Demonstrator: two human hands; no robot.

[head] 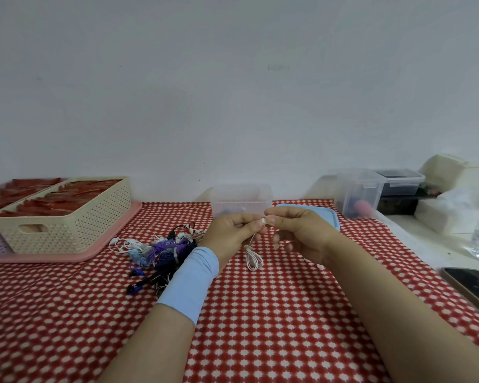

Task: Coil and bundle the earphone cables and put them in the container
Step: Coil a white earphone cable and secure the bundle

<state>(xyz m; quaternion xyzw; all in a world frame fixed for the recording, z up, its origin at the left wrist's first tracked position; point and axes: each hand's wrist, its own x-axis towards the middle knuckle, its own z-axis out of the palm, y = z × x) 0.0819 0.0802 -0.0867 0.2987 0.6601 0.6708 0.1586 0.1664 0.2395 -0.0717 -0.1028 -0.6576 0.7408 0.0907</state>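
Both hands up over the cloth (260, 313). Left hand (233, 230) and right hand (296, 230) pinch the white cable (252, 259) at its top; coiled loops hang below the fingers. Container (241, 199) behind.

No text, label, brand or number could be read anywhere in the scene.
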